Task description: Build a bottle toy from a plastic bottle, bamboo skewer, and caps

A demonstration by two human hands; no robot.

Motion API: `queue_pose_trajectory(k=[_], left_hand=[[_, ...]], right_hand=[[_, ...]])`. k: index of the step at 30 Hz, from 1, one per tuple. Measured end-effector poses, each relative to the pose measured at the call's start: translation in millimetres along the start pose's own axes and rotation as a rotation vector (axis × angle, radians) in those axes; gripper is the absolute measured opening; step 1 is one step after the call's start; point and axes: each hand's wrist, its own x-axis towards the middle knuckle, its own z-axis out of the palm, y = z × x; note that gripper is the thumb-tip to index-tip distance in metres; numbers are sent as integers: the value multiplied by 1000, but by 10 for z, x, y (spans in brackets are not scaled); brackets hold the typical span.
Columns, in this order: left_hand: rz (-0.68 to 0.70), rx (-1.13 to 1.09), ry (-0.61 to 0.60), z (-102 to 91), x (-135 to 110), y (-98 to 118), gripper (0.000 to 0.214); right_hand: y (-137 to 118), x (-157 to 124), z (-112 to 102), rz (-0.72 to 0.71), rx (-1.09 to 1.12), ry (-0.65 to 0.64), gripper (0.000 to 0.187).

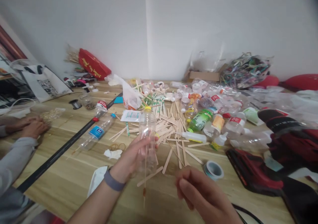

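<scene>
My left hand (pixel 131 156), with a grey band on its wrist, is wrapped round a clear plastic bottle with a yellow cap (pixel 147 136), held upright above the wooden table (pixel 67 181). A thin wooden stick (pixel 144 181) hangs down from the bottle area. My right hand (pixel 201 194) hovers low at the right, fingers curled; whether anything is in them I cannot make out. It is near a roll of tape (pixel 213 169). A heap of flat wooden sticks (pixel 171 124) lies just beyond both hands.
Several empty plastic bottles (pixel 218 108) crowd the far right. A blue-labelled bottle (pixel 96 133) and a black strip (pixel 62 149) lie left. Another person's hands (pixel 29 126) rest at the left edge. A red-and-black bag (pixel 278 151) sits right; a red box (pixel 93 65) stands by the wall.
</scene>
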Motion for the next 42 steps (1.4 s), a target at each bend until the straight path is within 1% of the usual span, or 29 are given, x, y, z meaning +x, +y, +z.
queue_pose_trajectory(k=[3, 5, 7, 9, 11, 12, 14, 16, 18, 20, 22, 23, 24, 26, 27, 29, 31, 33, 35, 36, 38, 40, 42], left_hand=[[4, 36, -15, 57, 48, -35, 54], [-7, 62, -73, 65, 64, -72, 55], [-27, 77, -149, 36, 73, -106, 58], [-47, 69, -208, -20, 78, -129, 65], [-59, 38, -244, -73, 77, -138, 69], [-67, 24, -260, -92, 72, -137, 67], [-86, -3, -290, -106, 53, -124, 62], [-122, -17, -323, -84, 33, -103, 61], [-143, -22, -351, -20, 21, -85, 63], [-98, 17, -360, 87, 24, -76, 65], [40, 122, -334, 222, 30, -80, 66], [126, 197, -314, 289, 30, -85, 70], [189, 279, -295, 346, 26, -90, 75], [224, 464, -280, 406, 6, -96, 86], [212, 544, -274, 400, -5, -92, 91], [168, 627, -235, 323, -23, -61, 97], [119, 574, -148, 188, -30, 9, 94], [80, 421, -39, 44, -35, 117, 78], [91, 236, 41, -74, -50, 246, 63], [122, 172, 71, -120, -64, 313, 59], [213, 112, 133, -189, -108, 440, 58], [361, 148, 209, -231, -165, 551, 61], [488, 262, 253, -246, -225, 640, 62]], right_hand=[[226, 320, -86, -68, -188, 66, 45], [281, 486, -173, -125, -326, 124, 41], [237, 608, -280, -224, -465, 214, 37], [140, 699, -397, -357, -590, 324, 32], [46, 779, -506, -459, -683, 385, 30], [11, 817, -550, -476, -706, 393, 30], [-35, 886, -609, -424, -681, 365, 32], [-67, 939, -611, -321, -606, 303, 36], [-103, 972, -553, -197, -459, 180, 43], [-148, 996, -446, -96, -272, 29, 52], [-199, 1028, -320, -32, -135, -75, 66], [-228, 1050, -264, -26, -135, -87, 70], [-260, 1072, -219, -29, -170, -77, 70], [-337, 1112, -181, -57, -301, -24, 64], [-382, 1125, -191, -90, -389, 2, 63], [-476, 1133, -260, -200, -569, 31, 69], [-555, 1131, -361, -359, -718, 30, 78], [-590, 1138, -452, -521, -806, 7, 79], [-568, 1167, -509, -635, -848, -29, 77], [-537, 1187, -524, -667, -862, -45, 77], [-449, 1227, -537, -697, -898, -80, 77], [-356, 1256, -543, -733, -952, -114, 77], [-281, 1269, -554, -789, -1009, -148, 76]])
